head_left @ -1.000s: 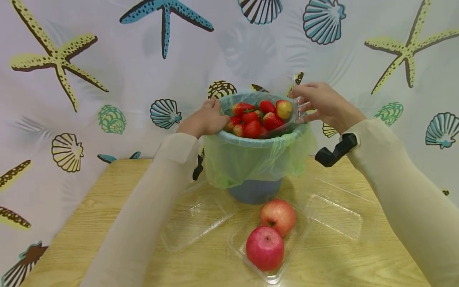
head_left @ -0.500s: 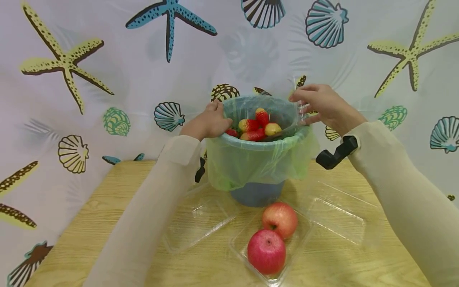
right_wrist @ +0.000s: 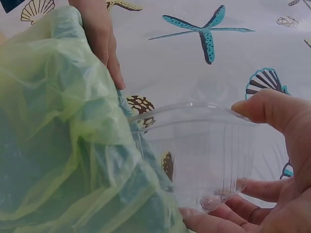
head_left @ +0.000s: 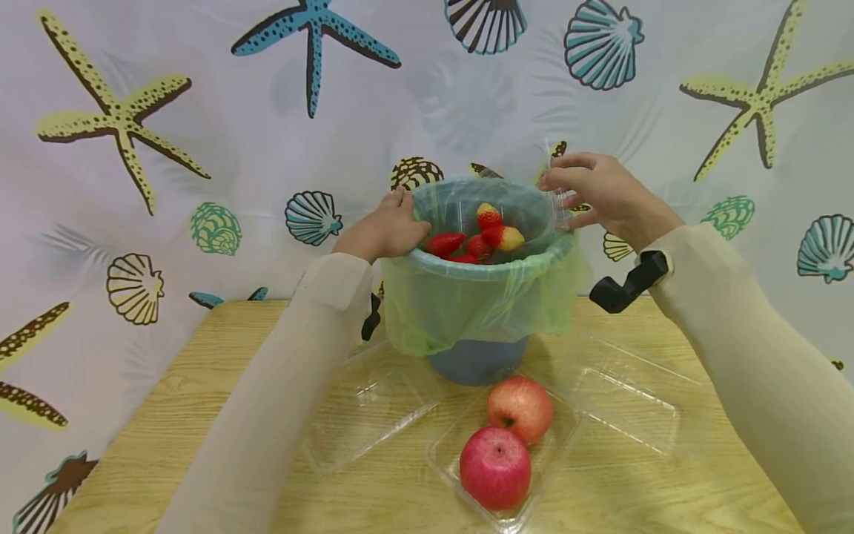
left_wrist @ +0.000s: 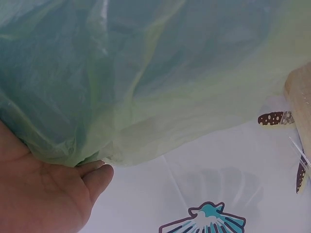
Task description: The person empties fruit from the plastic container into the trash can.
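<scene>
A blue bin [head_left: 477, 360] stands on the table, lined with a pale green plastic bag [head_left: 427, 311] folded over its rim. My left hand [head_left: 387, 226] grips the rim and bag at the left side; the bag hides part of it in the left wrist view. With thumb and fingers, my right hand [head_left: 603, 189] holds a clear plastic container [right_wrist: 194, 155] by one end. The container is tilted down into the bin's mouth at the right. Several strawberries [head_left: 503, 237] show below the rim inside the bin's mouth.
Two red apples [head_left: 496, 469] sit in a clear tray [head_left: 510, 519] in front of the bin. Another clear container [head_left: 373, 415] lies to the left, and one more clear container [head_left: 627, 400] to the right. A patterned curtain [head_left: 253, 148] hangs behind the wooden table [head_left: 220, 356].
Most of the heaped strawberries have dropped out of sight into the bin, leaving only several showing. Both hands have stayed almost in place, and the view has shifted slightly.
</scene>
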`<state>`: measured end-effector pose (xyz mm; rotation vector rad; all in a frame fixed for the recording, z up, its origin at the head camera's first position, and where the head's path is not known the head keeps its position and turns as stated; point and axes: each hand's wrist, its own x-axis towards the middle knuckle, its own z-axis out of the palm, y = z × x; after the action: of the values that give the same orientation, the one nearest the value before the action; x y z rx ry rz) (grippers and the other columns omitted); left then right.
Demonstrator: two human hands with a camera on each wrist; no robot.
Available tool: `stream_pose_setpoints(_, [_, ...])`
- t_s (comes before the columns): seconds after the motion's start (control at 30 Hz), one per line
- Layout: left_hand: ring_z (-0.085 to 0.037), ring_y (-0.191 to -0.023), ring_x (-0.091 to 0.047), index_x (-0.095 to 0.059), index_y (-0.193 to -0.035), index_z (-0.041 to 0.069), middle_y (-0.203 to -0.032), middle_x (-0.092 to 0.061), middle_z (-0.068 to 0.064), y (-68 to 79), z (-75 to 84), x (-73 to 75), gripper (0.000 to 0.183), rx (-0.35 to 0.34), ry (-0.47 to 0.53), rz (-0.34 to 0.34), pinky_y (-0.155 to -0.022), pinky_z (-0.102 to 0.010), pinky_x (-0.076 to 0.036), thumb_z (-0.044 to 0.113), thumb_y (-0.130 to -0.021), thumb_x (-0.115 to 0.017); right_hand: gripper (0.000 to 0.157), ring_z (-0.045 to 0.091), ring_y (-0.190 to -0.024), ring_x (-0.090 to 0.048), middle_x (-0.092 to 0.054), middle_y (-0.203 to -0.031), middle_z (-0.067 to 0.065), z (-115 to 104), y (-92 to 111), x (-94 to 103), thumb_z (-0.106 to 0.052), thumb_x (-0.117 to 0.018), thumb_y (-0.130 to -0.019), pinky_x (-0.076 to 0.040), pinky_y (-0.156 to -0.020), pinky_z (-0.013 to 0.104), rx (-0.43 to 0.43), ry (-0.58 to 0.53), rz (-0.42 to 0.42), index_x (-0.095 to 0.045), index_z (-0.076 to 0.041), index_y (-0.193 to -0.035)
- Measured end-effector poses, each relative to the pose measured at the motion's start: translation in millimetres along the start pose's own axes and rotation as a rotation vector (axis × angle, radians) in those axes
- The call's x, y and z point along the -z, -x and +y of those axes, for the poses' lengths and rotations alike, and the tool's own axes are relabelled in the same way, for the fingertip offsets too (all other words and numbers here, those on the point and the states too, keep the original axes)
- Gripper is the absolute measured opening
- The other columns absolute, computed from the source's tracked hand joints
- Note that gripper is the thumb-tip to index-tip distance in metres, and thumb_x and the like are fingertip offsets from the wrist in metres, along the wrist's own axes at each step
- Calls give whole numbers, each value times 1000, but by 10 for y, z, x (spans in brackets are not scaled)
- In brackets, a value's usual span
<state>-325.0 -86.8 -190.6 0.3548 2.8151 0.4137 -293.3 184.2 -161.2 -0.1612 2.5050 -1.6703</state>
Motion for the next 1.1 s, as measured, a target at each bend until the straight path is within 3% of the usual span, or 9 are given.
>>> stream_pose_setpoints(0.37, [-26, -147, 16, 14, -151, 5, -158, 21, -10, 14, -4, -5, 71, -14, 9, -2, -120, -45, -4, 37, -104, -28, 63, 24, -104, -47, -52, -117, 2, -21, 37, 27, -30, -56, -93, -55, -75, 26, 59, 32, 28, -29, -13, -148])
stream_pose_setpoints(0.67, [-27, -147, 17, 13, -151, 3, -159, 20, -11, 0, -26, -10, 70, -11, 5, -1, -120, -46, -4, 36, -104, -28, 66, 21, -106, -52, -44, -112, 3, -51, 61, 27, -18, -59, -93, -44, -100, 53, 151, -3, 34, -27, -18, -151])
stream_pose_setpoints(0.87, [-28, -147, 16, 13, -151, 3, -159, 20, -12, -18, -30, -9, 70, -12, -6, 3, -120, -46, -4, 35, -104, -27, 67, 18, -105, -55, -44, -111, 3, -55, 86, 44, -17, -60, -93, -44, -100, 53, 163, -6, 29, -26, -17, -151])
stream_pose_setpoints(1.1, [-27, -147, 17, 14, -151, 3, -159, 20, -11, -14, -4, 10, 70, -12, -9, -3, -120, -46, -3, 36, -104, -27, 66, 21, -108, -49, -46, -112, 3, -58, 99, 66, -18, -58, -93, -45, -99, 52, 146, -14, 38, -26, -19, -151])
